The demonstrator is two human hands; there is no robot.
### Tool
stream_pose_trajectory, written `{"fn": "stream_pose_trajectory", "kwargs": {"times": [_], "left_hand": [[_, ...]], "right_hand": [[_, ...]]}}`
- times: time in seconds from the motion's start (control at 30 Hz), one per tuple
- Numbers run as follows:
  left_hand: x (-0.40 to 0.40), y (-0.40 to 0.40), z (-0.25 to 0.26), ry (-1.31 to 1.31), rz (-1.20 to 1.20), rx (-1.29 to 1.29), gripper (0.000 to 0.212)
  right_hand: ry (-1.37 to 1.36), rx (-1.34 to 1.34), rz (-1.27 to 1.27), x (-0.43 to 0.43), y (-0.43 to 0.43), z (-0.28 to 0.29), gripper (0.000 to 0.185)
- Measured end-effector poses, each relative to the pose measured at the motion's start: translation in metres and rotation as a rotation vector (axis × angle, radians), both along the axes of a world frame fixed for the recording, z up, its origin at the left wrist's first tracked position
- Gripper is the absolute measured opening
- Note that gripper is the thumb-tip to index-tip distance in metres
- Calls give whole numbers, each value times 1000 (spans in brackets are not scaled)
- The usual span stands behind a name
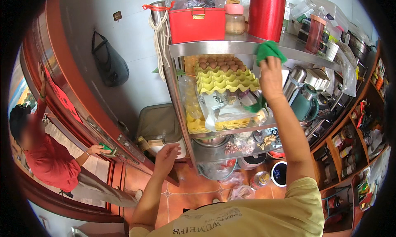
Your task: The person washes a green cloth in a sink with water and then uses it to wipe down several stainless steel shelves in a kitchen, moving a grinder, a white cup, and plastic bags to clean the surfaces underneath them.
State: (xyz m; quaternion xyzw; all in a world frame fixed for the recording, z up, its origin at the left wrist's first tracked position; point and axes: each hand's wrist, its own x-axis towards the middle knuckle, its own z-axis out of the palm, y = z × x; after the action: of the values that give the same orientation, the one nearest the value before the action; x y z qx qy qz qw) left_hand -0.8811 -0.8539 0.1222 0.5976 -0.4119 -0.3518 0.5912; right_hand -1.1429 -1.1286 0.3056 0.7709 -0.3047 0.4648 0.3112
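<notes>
My right hand (pixel 272 77) presses a green cloth (pixel 269 53) against the front edge of the stainless steel rack's top shelf (pixel 213 49). A red cylindrical canister (pixel 266 16) stands just behind the cloth. Left of it are a pink-lidded glass jar (pixel 234 20) and a red box with a metal clasp (pixel 197 25). Below, brown eggs (pixel 221 64) sit on stacked yellow egg trays (pixel 227 79), close to my right wrist. My left hand (pixel 167 158) is held in the air with nothing in it, its fingers loosely curled, near a lidded bin (pixel 161 122).
White rope (pixel 159 42) hangs from the rack's left post. A green kettle (pixel 305 104) and a steel flask (pixel 295 79) stand on the middle shelf. At left, a person in a red shirt (pixel 52 162) holds a green cloth (pixel 105 148) at the wooden door's handle. Wooden cubbies (pixel 335 147) line the right.
</notes>
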Motion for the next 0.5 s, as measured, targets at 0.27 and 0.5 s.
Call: {"fn": "stream_pose_trajectory", "kwargs": {"times": [0.27, 0.5], "left_hand": [[29, -67, 56, -347, 294, -302, 34], [31, -136, 108, -502, 534, -293, 55]], "right_hand": [[-206, 11, -216, -123, -73, 0, 27], [-388, 54, 117, -107, -76, 17, 21]]}}
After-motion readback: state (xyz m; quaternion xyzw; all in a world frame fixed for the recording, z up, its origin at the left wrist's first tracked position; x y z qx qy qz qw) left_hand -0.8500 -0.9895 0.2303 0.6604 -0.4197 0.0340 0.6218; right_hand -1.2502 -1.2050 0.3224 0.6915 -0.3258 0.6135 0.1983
